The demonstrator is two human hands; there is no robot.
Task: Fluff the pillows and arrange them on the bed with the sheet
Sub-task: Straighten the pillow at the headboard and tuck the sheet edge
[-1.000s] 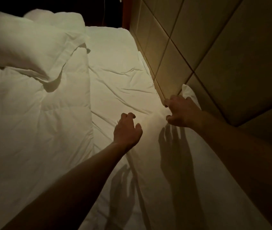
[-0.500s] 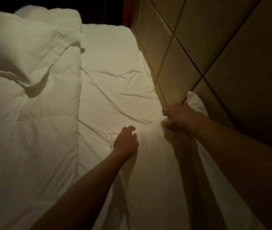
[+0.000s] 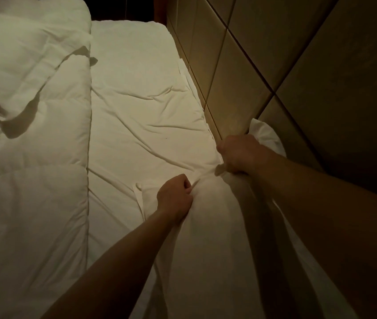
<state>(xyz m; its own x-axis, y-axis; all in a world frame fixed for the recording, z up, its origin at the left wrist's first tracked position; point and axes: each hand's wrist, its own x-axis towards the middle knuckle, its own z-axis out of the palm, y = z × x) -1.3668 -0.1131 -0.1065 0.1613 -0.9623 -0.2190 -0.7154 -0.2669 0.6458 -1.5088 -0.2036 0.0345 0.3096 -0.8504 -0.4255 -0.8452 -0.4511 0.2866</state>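
Head camera looks down along a bed in dim, warm light. Both bare forearms reach forward over a soft white pillow in a cotton case [image 3: 210, 238], which lies in the near right part of the bed, along the padded beige wall panels [image 3: 298, 65] divided by dark seams. The left hand [image 3: 176, 199] is closed into a fist on the far end of this pillow, with the fingers curled into the fabric, and the cloth is bunched into small folds around the knuckles. The right hand [image 3: 240, 155] is closed too and grips the far right corner of the same pillow, close to the wall; a loose white flap of the case [image 3: 266, 134] stands up just behind this hand and touches the panel. Under and beyond the pillow is the wrinkled white bed sheet [image 3: 141, 107], with long creases which run toward the two hands. On the left side of the bed lies a thick white quilted duvet [image 3: 33, 192]. A second white pillow [image 3: 17, 65] rests on the far left, partly on top of the duvet, and throws a dark shadow on it.
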